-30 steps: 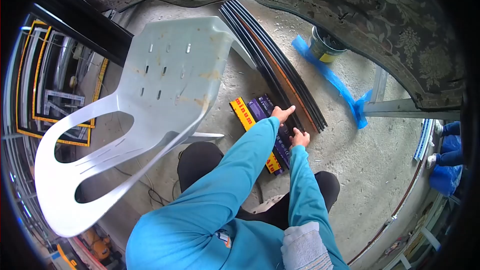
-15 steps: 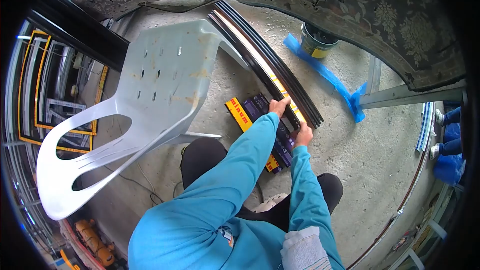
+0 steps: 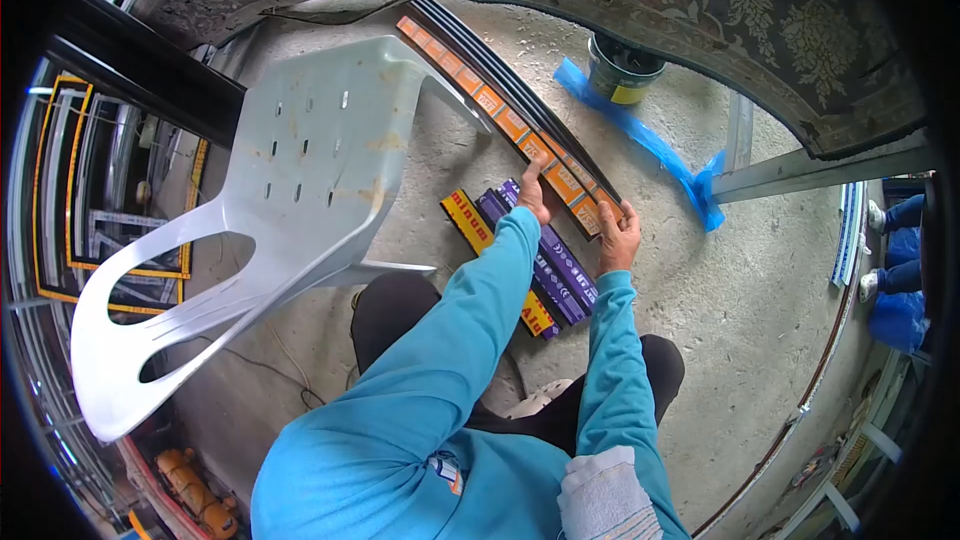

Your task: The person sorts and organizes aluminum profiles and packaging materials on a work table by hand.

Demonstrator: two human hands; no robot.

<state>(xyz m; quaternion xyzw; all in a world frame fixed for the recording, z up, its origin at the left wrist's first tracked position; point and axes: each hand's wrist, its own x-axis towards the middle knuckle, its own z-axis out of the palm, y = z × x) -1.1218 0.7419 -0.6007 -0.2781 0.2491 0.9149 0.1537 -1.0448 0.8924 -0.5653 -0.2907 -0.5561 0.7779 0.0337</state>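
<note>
A long, narrow profile strip (image 3: 492, 100) with orange printed film on its upper face stretches away from me across the floor. My left hand (image 3: 533, 192) is closed on its left edge, close to the near end. At that same end my right hand (image 3: 618, 240) grips the right edge, thumb on the film. Several dark profile bars (image 3: 470, 37) lie right alongside, partly under the strip. Below my hands, short pieces with purple printed film (image 3: 568, 275) and yellow-and-red printed film (image 3: 466, 217) rest on the concrete.
A grey plastic chair (image 3: 320, 120) stands at my left. Ahead are a dark bucket (image 3: 622, 75), blue plastic wrap (image 3: 640, 135) and a patterned cloth (image 3: 690, 0) over a metal frame (image 3: 810, 180). Another person's feet (image 3: 872, 250) show at far right.
The strip has been turned so its orange printed face shows upward, where a shiny, dark side showed before. My left hand has shifted left and a little farther out.
</note>
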